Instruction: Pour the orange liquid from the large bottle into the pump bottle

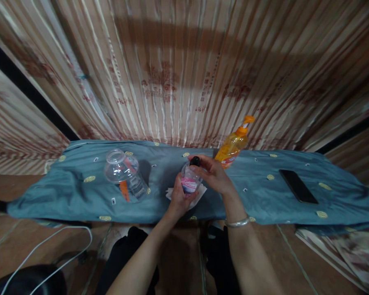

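Note:
A small clear bottle (188, 184) with a pink and white label is held over the middle of the cloth-covered surface. My left hand (178, 196) is closed around its body. My right hand (213, 174) has its thumb and fingers at the black cap (195, 161) on top of the bottle. Whether the cap is loose or tight on the neck cannot be made out. Beneath the bottle and my left hand lies a crumpled white tissue (199, 196), partly covered by them.
A large clear empty plastic bottle (127, 176) stands on the left of the blue cloth (80, 196). Behind my right hand is an orange pump bottle (232, 145). A black phone (298, 186) lies farther right. The pleated curtain (184, 82) hangs behind; a white cable (49, 241) loops at lower left.

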`<state>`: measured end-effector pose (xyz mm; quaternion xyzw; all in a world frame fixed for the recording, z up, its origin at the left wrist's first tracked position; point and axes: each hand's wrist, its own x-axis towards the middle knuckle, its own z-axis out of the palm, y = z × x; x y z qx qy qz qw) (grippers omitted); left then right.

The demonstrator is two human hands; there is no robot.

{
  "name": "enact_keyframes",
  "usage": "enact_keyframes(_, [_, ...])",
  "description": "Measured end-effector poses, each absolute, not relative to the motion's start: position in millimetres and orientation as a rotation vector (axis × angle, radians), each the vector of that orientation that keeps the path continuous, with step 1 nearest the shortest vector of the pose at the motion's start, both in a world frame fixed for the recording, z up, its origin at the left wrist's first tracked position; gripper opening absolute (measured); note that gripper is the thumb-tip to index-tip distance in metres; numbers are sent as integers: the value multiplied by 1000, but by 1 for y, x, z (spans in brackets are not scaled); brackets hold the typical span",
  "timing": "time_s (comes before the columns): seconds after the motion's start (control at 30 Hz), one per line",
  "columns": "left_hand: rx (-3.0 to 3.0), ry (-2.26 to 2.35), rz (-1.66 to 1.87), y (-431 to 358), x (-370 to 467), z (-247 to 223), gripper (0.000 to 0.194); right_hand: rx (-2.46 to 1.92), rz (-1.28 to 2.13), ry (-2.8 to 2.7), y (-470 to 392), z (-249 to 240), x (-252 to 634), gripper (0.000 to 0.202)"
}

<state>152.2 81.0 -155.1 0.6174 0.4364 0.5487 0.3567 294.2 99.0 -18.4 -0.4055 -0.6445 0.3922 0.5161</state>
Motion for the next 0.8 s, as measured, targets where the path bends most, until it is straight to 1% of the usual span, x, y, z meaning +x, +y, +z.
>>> enact_keyframes(0.2, [1608, 1130, 1391, 78, 151, -154, 45, -1087, 824, -1455, 96, -23, 293, 57])
enact_keyframes(0.43, [1618, 1160, 1385, 78, 149, -156, 47, -977, 944, -1548, 92, -18, 298, 46])
enact_keyframes(0.63, [1631, 1170, 1377, 78, 149, -155, 46, -1087, 881, -1456, 89, -18, 293, 57])
enact_keyframes(0.8, [1640, 1153, 1370, 77, 149, -152, 46, -1059, 919, -1500, 91, -18, 295, 49])
